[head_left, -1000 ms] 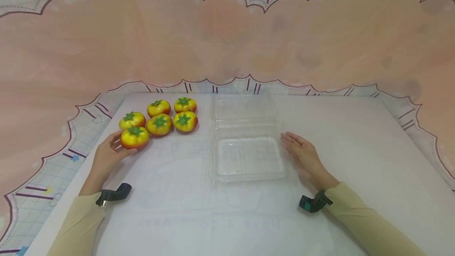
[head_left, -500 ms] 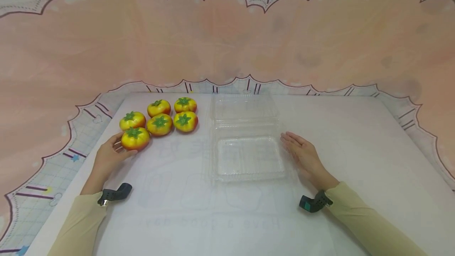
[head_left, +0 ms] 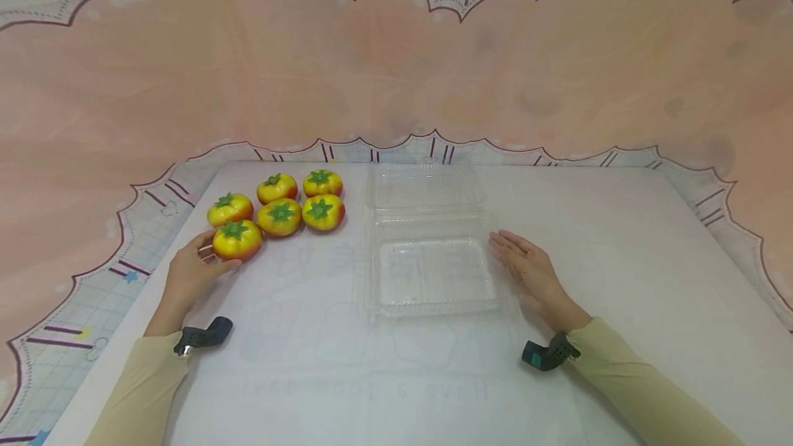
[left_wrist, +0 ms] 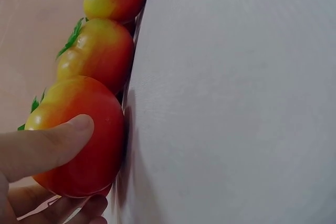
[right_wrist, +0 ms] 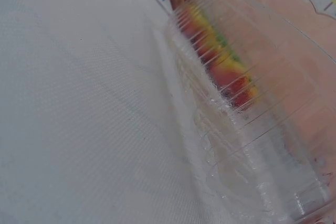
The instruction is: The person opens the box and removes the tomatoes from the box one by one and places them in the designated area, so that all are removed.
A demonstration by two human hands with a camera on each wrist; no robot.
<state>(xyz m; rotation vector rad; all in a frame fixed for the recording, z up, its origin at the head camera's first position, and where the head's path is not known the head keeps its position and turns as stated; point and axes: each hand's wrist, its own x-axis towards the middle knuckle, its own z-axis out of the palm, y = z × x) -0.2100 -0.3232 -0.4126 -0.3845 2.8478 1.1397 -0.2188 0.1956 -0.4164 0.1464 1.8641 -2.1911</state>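
Note:
My left hand [head_left: 191, 274] grips the nearest-left tomato [head_left: 238, 240], a yellow-and-red one with a green star-shaped calyx. In the left wrist view the thumb [left_wrist: 50, 145] presses its red side, and the other fingers curl beneath and behind it. This tomato sits low at the table, close against its neighbours. My right hand [head_left: 531, 274] lies with straight fingers beside a clear plastic clamshell box [head_left: 434, 310], fingertips right at its right edge. The box stands with its lid [head_left: 427, 188] folded back, away from me. Through its ribbed wall, the right wrist view shows the tomatoes.
Several more tomatoes, such as a middle one [head_left: 280, 217] and a far-right one [head_left: 323, 183], stand in two rows at the back left. A white cover with faint printed letters lies over the table [head_left: 322, 356]. Behind hangs a peach patterned cloth [head_left: 396, 67].
The gripped tomato and my left hand have shifted very slightly to the right, and neighbouring tomatoes have stirred a little. My right hand and the box have stayed still.

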